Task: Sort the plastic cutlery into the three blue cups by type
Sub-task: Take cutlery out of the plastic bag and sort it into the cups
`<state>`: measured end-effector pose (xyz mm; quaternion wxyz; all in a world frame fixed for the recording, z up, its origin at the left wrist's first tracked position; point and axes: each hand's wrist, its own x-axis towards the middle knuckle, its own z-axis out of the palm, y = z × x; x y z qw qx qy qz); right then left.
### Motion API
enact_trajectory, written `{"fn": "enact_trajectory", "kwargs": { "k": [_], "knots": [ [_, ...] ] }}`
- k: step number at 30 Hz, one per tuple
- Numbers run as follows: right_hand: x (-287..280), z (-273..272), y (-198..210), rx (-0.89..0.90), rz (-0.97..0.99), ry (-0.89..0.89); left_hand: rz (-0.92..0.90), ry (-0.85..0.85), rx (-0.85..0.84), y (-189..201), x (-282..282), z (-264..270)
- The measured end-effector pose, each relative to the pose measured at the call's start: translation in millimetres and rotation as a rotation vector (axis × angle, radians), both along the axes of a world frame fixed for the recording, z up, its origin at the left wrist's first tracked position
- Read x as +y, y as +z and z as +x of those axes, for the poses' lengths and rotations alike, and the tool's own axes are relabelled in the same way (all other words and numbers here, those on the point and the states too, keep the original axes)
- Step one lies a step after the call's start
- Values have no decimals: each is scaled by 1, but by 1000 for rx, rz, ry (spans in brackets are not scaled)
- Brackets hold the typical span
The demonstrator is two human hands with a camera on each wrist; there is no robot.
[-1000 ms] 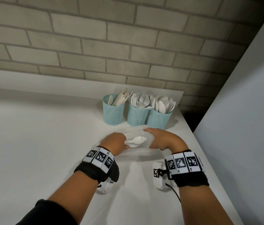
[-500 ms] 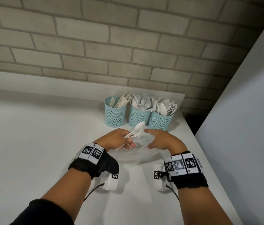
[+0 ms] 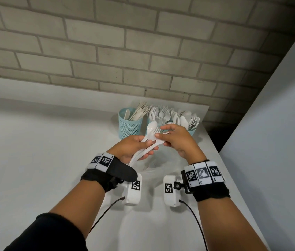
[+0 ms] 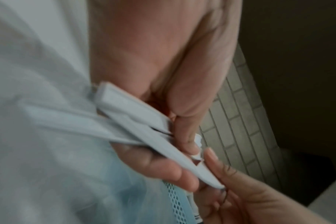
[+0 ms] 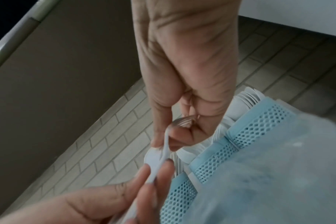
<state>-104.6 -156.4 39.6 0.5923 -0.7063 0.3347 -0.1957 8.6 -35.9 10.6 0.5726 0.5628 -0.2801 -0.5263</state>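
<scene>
My left hand grips a bundle of white plastic cutlery by the handles, just above the table. A spoon bowl sticks up from the bundle. My right hand pinches a fork at the bundle's top end, between thumb and forefinger. Three blue mesh cups stand right behind the hands. The left cup holds knives. The middle cup holds forks and is mostly hidden by my hands. The right cup holds spoons.
The cups stand at the far right corner of the white table, against a brick wall. A grey panel runs along the table's right edge. Something thin and clear lies on the table under my hands.
Both hands have risen from the table and moved toward the cups. The left hand turned the cutlery bundle more upright, and the right hand now pinches a fork at its top.
</scene>
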Motion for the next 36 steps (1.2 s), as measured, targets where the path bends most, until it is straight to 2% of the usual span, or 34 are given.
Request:
{"fn": "enact_trajectory", "kwargs": {
  "k": [3,9,14,18,21,26,28,32,36],
  "knots": [
    [1,3,-2,-107,85,-58,-19,-4,82,0,2,1],
    [6,10,-2,-169,120,-89,-34,122,74,-1,-1,-2],
    [11,19,-2,-59,2,-74,-34,175,21,-3,-6,-5],
    [-6,23,24,-110,82,-178,-40,158,-13,6,-7,-6],
    [-23,25,54,-220,98,-238,-64,181,-15,19,-11,-5],
    [-43,32,94,-473,-266,-346,-32,206,-55,25,-14,0],
    [-48,38,95,-480,-438,-426,-20,222,-75,23,-15,1],
    [-46,55,66,-322,-643,-404,-34,243,-53,22,-19,2],
    [-46,66,24,-2,-745,-309,-37,271,54,25,-21,3]
  ]
}}
